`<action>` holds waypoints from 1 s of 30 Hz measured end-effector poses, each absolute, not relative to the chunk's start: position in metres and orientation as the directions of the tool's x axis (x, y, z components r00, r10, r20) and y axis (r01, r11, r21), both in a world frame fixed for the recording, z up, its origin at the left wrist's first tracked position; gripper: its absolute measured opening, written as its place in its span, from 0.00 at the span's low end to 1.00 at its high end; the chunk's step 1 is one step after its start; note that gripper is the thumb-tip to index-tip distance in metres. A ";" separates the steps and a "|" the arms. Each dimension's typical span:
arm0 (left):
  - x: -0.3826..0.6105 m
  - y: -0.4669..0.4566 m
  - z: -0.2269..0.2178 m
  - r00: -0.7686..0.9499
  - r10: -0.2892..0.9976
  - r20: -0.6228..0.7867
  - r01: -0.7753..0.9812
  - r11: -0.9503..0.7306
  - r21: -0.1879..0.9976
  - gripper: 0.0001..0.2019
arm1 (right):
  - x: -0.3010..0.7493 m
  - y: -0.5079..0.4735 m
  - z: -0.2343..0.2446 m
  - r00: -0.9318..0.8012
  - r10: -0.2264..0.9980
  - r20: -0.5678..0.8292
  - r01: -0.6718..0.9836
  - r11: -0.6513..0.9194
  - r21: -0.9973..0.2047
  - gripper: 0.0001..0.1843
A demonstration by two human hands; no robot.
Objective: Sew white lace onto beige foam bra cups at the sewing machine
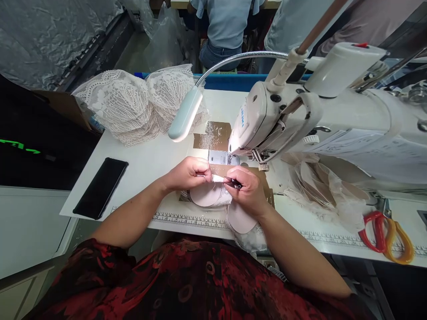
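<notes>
My left hand (187, 174) is closed, pinching a small white strip (218, 178) against a pale padded fabric piece (205, 195) that lies on the table edge. My right hand (246, 186) is closed round a small dark tool (233, 182), whose tip meets the strip. A second pale rounded piece (240, 220) sticks out under my right wrist. Both hands sit just in front of the needle area of the white sewing machine (267, 120).
A stack of white lace cups (133, 104) sits at the back left. A black phone (101, 187) lies at the left. Red and orange-handled scissors (387, 233) lie at the right. A gooseneck lamp (185, 114) hangs above the hands. Another person (223, 26) sits beyond the table.
</notes>
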State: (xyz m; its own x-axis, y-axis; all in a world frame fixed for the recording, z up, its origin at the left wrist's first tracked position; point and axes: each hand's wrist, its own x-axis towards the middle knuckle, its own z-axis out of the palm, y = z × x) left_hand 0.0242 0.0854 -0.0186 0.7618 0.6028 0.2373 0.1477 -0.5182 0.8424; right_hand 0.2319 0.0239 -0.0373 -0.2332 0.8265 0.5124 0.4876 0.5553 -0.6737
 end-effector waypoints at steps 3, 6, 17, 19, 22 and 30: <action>0.024 0.086 -0.018 0.777 0.562 0.284 0.109 -0.565 0.818 0.08 | 0.233 0.022 -0.038 -0.234 0.810 0.538 0.479 0.578 -0.661 0.06; 0.023 0.086 -0.018 0.785 0.538 0.306 0.086 -0.584 0.807 0.09 | 0.235 0.021 -0.040 -0.246 0.799 0.549 0.458 0.594 -0.661 0.06; 0.022 0.085 -0.015 0.799 0.488 0.351 0.054 -0.640 0.766 0.11 | 0.243 0.017 -0.051 -0.341 0.642 0.686 0.549 0.729 -0.409 0.09; 0.022 0.085 -0.015 0.798 0.480 0.364 0.041 -0.647 0.761 0.11 | 0.245 0.016 -0.052 -0.360 0.625 0.692 0.585 0.730 -0.355 0.10; 0.022 0.085 -0.016 0.795 0.468 0.385 0.019 -0.654 0.756 0.11 | 0.246 0.015 -0.054 -0.375 0.599 0.708 0.616 0.731 -0.293 0.11; 0.023 0.085 -0.014 0.795 0.456 0.400 0.045 -0.702 0.710 0.11 | 0.246 0.013 -0.050 -0.394 0.559 0.729 0.606 0.755 -0.251 0.10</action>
